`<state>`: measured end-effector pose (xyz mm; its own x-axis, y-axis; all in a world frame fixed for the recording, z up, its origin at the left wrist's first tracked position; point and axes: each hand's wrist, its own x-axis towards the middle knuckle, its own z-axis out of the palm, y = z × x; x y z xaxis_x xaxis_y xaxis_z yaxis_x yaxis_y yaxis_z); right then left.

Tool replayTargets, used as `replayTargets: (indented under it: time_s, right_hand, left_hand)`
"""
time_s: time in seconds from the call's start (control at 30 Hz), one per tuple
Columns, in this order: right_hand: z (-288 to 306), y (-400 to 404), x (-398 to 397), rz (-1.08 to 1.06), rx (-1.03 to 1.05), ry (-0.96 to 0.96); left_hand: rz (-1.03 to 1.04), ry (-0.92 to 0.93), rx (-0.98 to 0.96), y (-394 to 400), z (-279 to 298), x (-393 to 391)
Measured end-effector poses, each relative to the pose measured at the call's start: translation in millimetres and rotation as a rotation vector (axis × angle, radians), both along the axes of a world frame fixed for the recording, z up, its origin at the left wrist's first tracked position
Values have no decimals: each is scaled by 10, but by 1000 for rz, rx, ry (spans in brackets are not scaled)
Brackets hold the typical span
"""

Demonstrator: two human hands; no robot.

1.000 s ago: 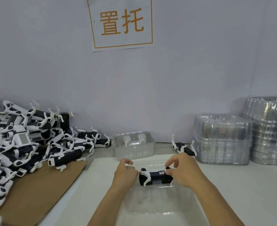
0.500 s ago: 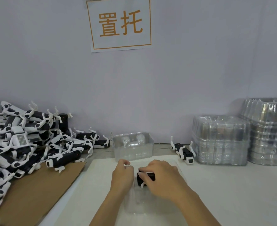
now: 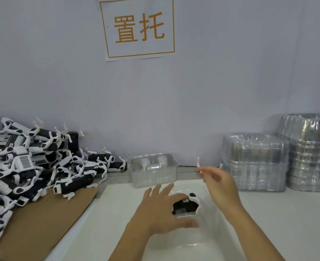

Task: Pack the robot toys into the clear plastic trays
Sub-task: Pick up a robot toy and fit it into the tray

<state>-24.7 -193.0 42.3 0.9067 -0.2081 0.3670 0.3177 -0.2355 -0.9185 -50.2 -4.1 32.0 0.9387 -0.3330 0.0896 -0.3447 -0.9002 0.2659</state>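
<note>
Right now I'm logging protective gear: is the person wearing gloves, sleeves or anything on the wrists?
No. The left hand and right hand are bare, with no gloves. Both forearms are uncovered as far as the frame shows, and no watch, band or ring is visible.

Robot toy [image 3: 186,205] in tray at lower centre: black body, white leg, small red dot on side. Tray [image 3: 202,187] clear, glossy. Toy pile [image 3: 33,162] at left: black-and-white mix, one white panel with black barcode stripes. Cardboard sheet [image 3: 48,223] lower left: plain brown. Tabletop [image 3: 287,213] white. Wall sign [image 3: 139,28] upper centre: white paper, orange border, orange characters. Wall [image 3: 230,81] pale lavender-grey. Tray stacks [image 3: 253,162] at right: clear with grey-silver reflections.
</note>
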Motion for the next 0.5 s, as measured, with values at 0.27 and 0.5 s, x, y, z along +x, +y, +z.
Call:
replayTargets:
  time_s: [0.27,0.5]
  right_hand:
    - [-96,-145,88,-131,261,102]
    - [-85,75,11,-7,308,72]
  left_hand:
    - [127,-81,7,52,-46,68]
    - [157,-30,-1019,326,242,74]
